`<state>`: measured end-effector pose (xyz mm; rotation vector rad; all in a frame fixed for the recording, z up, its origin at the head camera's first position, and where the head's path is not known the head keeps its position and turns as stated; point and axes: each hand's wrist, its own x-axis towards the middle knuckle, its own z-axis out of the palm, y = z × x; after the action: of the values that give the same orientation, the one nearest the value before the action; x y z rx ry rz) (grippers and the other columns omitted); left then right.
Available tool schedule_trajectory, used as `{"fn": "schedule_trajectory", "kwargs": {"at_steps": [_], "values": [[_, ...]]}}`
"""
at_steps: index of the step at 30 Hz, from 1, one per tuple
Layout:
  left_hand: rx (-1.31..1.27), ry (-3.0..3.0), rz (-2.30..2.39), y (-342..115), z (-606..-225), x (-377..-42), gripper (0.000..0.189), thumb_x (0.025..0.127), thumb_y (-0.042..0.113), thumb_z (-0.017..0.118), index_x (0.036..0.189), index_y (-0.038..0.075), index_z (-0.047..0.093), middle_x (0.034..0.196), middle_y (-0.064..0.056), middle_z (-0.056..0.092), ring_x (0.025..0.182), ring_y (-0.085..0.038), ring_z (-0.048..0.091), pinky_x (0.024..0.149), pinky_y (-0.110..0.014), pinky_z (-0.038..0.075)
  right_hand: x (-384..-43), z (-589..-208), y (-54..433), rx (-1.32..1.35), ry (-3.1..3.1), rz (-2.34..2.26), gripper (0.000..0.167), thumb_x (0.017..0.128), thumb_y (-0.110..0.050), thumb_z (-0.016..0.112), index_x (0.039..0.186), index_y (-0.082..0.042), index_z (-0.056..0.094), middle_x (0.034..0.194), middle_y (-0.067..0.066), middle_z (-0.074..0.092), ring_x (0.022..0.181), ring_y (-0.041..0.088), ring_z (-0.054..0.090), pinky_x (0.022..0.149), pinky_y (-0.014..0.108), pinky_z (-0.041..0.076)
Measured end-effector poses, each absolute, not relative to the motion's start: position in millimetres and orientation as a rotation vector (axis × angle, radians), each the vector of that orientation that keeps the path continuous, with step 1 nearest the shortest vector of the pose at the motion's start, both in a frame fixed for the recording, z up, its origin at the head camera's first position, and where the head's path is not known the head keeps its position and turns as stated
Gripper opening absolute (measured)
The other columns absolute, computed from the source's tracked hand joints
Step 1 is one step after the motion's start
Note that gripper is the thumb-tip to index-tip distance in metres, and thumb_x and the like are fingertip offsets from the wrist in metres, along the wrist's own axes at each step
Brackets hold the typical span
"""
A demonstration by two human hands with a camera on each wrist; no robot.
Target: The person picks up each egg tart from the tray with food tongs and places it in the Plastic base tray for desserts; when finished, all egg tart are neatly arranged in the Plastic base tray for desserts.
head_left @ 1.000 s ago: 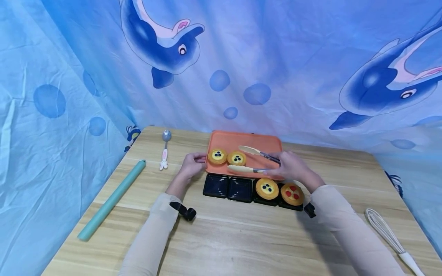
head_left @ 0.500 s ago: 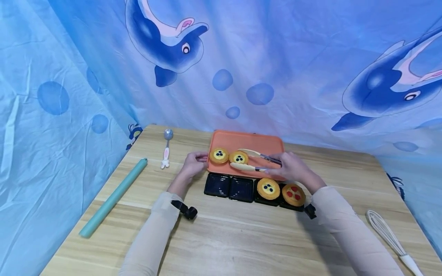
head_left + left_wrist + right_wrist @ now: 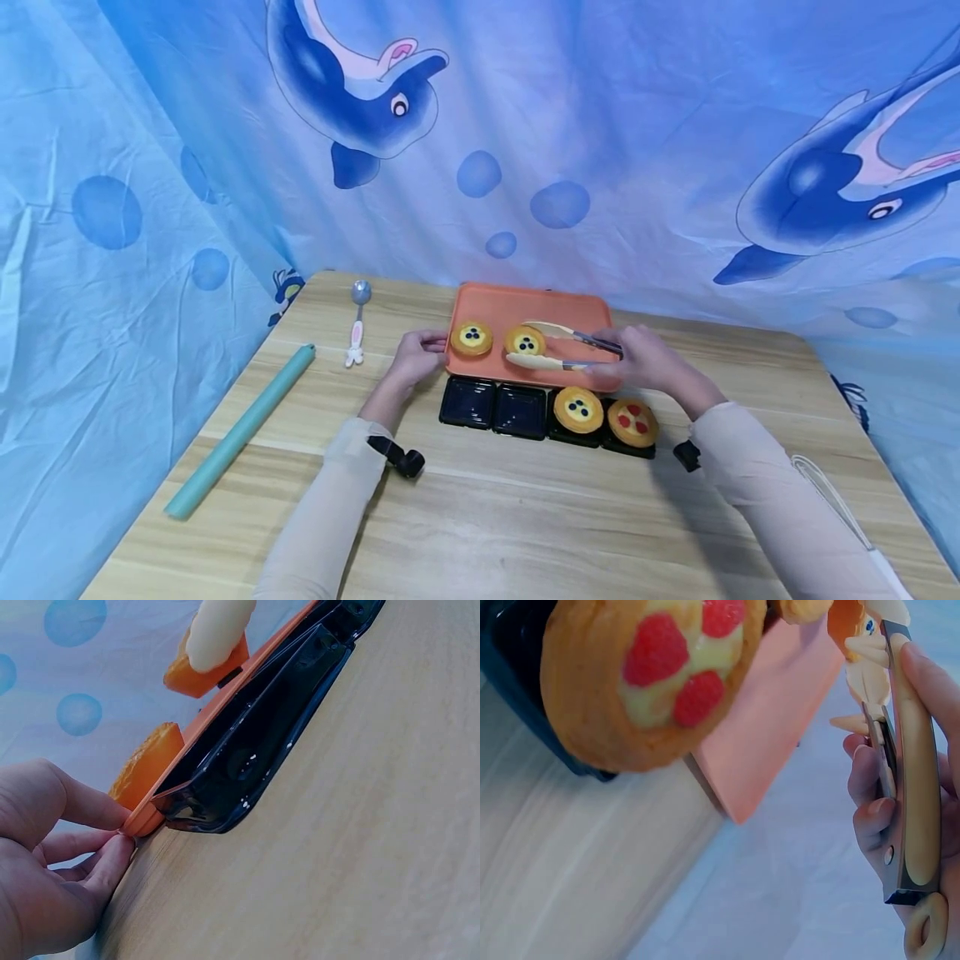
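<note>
My right hand (image 3: pixel 641 358) grips a pair of food tongs (image 3: pixel 913 772) with cream tips and tan handles. The tong tips sit either side of a blueberry-topped egg tart (image 3: pixel 524 340), which looks slightly raised off the orange tray (image 3: pixel 562 304) in the left wrist view. Another blueberry tart (image 3: pixel 472 338) rests at the tray's left end. My left hand (image 3: pixel 56 855) pinches the tray's left rim between thumb and fingers. Along the tray's near side runs a row of black square holders (image 3: pixel 521 410). The two right-hand ones carry a blueberry tart (image 3: pixel 578 409) and a raspberry tart (image 3: pixel 652 682).
On the left lie a green rolling pin (image 3: pixel 242 432) and a spoon with a rabbit handle (image 3: pixel 357 323). A whisk (image 3: pixel 832 500) lies at the right, partly behind the right sleeve. A blue dolphin-print curtain (image 3: pixel 600 125) hangs behind the wooden table (image 3: pixel 480 525).
The tongs have narrowed around the second blueberry tart. Tart and tongs have shifted a little to the right, away from the left tart. My left hand stays at the tray rim.
</note>
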<state>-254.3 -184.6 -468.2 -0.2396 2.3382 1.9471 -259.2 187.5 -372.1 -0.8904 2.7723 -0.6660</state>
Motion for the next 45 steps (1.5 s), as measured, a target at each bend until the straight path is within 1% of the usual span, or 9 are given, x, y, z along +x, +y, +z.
{"fn": "schedule_trajectory", "kwargs": {"at_steps": [6, 10, 11, 14, 18, 27, 34, 40, 45], "values": [[-0.234, 2.343, 1.947, -183.9, -468.3, -255.9, 0.055, 0.078, -0.014, 0.064, 0.132, -0.006, 0.058, 0.12, -0.02, 0.061, 0.111, -0.03, 0.059, 0.093, -0.033, 0.052, -247.9, -358.8, 191.9, -0.902, 2.768, -0.662, 0.063, 0.085, -0.036, 0.079, 0.131, 0.002, 0.061, 0.107, 0.012, 0.07, 0.048, 0.013, 0.043, 0.059, 0.033, 0.044], [-0.24, 2.343, 1.948, -184.5, -468.6, -255.5, 0.056, 0.077, -0.013, 0.064, 0.132, -0.005, 0.057, 0.12, -0.019, 0.061, 0.111, -0.03, 0.059, 0.094, -0.034, 0.052, -237.7, -351.1, 193.4, -0.94, 2.768, -0.645, 0.062, 0.083, -0.037, 0.08, 0.13, 0.0, 0.063, 0.108, 0.011, 0.071, 0.044, 0.011, 0.04, 0.057, 0.032, 0.045], [-0.246, 2.339, 1.95, -184.7, -468.5, -255.2, 0.056, 0.077, -0.013, 0.065, 0.132, -0.005, 0.057, 0.12, -0.019, 0.061, 0.111, -0.03, 0.059, 0.094, -0.034, 0.052, -235.0, -349.7, 193.6, -0.953, 2.768, -0.636, 0.061, 0.084, -0.037, 0.079, 0.13, 0.0, 0.063, 0.106, 0.01, 0.071, 0.043, 0.01, 0.04, 0.057, 0.031, 0.045], [-0.256, 2.327, 1.956, -184.9, -468.9, -255.3, 0.056, 0.077, -0.013, 0.065, 0.132, -0.005, 0.058, 0.119, -0.019, 0.061, 0.111, -0.03, 0.059, 0.095, -0.035, 0.052, -226.1, -346.0, 194.5, -0.965, 2.763, -0.591, 0.062, 0.085, -0.038, 0.078, 0.132, -0.001, 0.063, 0.085, 0.004, 0.07, 0.04, 0.007, 0.039, 0.057, 0.029, 0.046], [-0.251, 2.322, 1.955, -184.9, -469.1, -255.5, 0.055, 0.078, -0.012, 0.066, 0.132, -0.004, 0.058, 0.12, -0.019, 0.061, 0.111, -0.03, 0.059, 0.096, -0.035, 0.051, -215.8, -344.2, 195.1, -0.953, 2.741, -0.549, 0.064, 0.086, -0.039, 0.077, 0.134, -0.001, 0.06, 0.064, -0.006, 0.056, 0.039, 0.005, 0.036, 0.054, 0.028, 0.045], [-0.259, 2.311, 1.957, -185.5, -468.6, -254.6, 0.055, 0.078, -0.013, 0.065, 0.132, -0.004, 0.058, 0.12, -0.018, 0.061, 0.111, -0.03, 0.059, 0.095, -0.035, 0.051, -201.0, -346.8, 193.9, -0.988, 2.684, -0.551, 0.063, 0.086, -0.038, 0.077, 0.134, 0.0, 0.06, 0.056, -0.01, 0.055, 0.04, 0.005, 0.043, 0.043, 0.025, 0.043], [-0.256, 2.324, 1.954, -185.7, -467.7, -253.6, 0.055, 0.077, -0.012, 0.066, 0.131, -0.004, 0.059, 0.119, -0.019, 0.062, 0.11, -0.03, 0.059, 0.095, -0.035, 0.051, -200.4, -350.7, 192.8, -1.023, 2.667, -0.547, 0.065, 0.086, -0.041, 0.075, 0.133, 0.001, 0.06, 0.062, -0.012, 0.055, 0.042, 0.003, 0.043, 0.048, 0.025, 0.045], [-0.252, 2.319, 1.971, -185.9, -468.9, -254.8, 0.055, 0.076, -0.013, 0.065, 0.13, -0.005, 0.06, 0.118, -0.019, 0.062, 0.11, -0.03, 0.06, 0.095, -0.036, 0.051, -201.1, -354.7, 191.7, -1.081, 2.684, -0.49, 0.061, 0.086, -0.038, 0.076, 0.13, 0.002, 0.063, 0.098, 0.007, 0.073, 0.045, 0.0, 0.045, 0.059, 0.025, 0.047], [-0.241, 2.32, 1.98, -186.5, -471.4, -255.8, 0.055, 0.076, -0.012, 0.066, 0.13, -0.005, 0.059, 0.118, -0.019, 0.062, 0.109, -0.03, 0.059, 0.095, -0.036, 0.052, -202.4, -358.8, 191.2, -1.074, 2.668, -0.504, 0.062, 0.085, -0.04, 0.076, 0.128, 0.003, 0.064, 0.084, -0.002, 0.069, 0.043, 0.001, 0.044, 0.054, 0.024, 0.046]]}}
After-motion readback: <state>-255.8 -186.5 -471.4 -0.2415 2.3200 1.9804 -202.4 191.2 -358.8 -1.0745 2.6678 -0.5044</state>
